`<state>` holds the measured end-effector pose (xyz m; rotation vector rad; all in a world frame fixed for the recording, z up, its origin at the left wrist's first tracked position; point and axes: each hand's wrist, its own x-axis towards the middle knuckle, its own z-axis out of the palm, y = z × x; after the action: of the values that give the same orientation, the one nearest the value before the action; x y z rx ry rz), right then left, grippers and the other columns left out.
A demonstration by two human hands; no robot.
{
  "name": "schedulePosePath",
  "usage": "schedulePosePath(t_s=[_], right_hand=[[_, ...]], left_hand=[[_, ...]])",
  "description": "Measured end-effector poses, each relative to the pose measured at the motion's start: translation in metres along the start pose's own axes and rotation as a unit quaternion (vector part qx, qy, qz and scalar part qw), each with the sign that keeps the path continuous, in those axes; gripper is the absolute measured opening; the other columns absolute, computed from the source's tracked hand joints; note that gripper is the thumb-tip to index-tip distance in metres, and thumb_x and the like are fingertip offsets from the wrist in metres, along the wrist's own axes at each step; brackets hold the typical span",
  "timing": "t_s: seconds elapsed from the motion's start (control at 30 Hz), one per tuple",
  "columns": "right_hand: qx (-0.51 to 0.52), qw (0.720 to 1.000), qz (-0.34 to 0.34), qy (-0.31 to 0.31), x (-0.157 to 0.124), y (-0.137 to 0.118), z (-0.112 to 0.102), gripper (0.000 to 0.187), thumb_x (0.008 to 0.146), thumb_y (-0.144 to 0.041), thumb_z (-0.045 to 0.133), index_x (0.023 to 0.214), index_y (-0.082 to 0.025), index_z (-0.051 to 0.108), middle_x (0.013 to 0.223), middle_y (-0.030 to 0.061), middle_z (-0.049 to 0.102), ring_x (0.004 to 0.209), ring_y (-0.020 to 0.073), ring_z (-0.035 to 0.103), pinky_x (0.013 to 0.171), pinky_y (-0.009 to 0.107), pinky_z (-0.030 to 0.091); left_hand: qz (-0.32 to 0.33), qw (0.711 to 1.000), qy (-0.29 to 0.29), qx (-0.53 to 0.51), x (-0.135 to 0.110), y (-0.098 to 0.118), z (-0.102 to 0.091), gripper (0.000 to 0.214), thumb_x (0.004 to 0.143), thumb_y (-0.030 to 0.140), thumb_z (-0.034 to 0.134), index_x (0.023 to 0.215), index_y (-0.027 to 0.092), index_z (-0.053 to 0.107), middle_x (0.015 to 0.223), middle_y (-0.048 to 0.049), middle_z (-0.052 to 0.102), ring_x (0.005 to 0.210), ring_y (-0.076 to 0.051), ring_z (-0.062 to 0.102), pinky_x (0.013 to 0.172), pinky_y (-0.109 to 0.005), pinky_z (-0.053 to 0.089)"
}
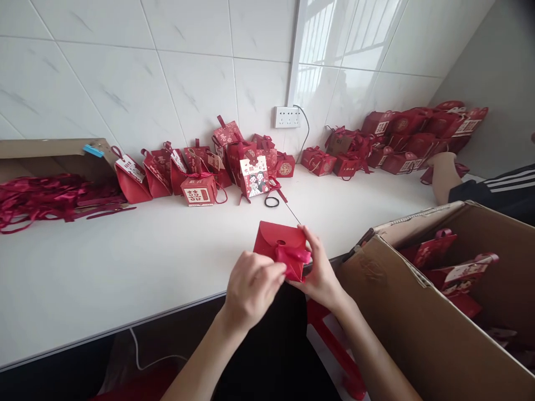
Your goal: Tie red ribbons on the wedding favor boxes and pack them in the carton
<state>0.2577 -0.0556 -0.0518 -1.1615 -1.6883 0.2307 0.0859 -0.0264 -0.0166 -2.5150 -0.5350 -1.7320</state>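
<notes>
A small red gift box [270, 236] with a rounded flap is tilted up over the counter's front edge. A pink-red ribbon [292, 255] comes out at its front, below a round hole in the flap. My right hand [320, 273] grips the box by its right side, thumb on the top edge and fingers beneath. In front of the box, my left hand [254, 287] is closed with its fingertips pinched at the ribbon's end. Part of the box's lower left is hidden behind my left hand.
Several red gift boxes stand along the tiled wall, with a larger pile [418, 131] at the right. A carton of ribbons [45, 195] lies left. A large cardboard box [384, 278] with red boxes inside stands right. Another person's arm [443, 172] reaches in at the right. A black ring [271, 206] lies mid-counter.
</notes>
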Motion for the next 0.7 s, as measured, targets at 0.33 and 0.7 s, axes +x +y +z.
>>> schedulePosePath(t_s=[0.33,0.7], right_hand=[[-0.038,0.990,-0.046,0.128,-0.025,-0.027,-0.027,0.091,0.075,-0.022,0.072,0.145,-0.036,0.016,0.142,0.0125,0.033,0.133,0.0315,0.035,0.105,0.055,0.038],[-0.118,0.968,0.044,0.217,-0.053,-0.051,-0.068,0.082,0.064,-0.021,0.080,0.133,-0.034,0.037,0.136,0.0105,0.039,0.130,0.0331,0.038,0.102,0.055,0.041]], left_hand=[[0.173,0.985,0.015,-0.016,0.014,0.036,-0.001,0.017,0.082,0.002,0.049,0.087,0.010,0.063,0.067,-0.0023,0.059,0.058,-0.011,0.053,0.056,-0.029,0.041],[-0.342,0.930,-0.097,-0.092,0.031,-0.005,0.033,0.020,0.084,0.038,0.054,0.075,0.020,0.056,0.070,-0.0009,0.062,0.062,-0.014,0.057,0.059,-0.026,0.047]])
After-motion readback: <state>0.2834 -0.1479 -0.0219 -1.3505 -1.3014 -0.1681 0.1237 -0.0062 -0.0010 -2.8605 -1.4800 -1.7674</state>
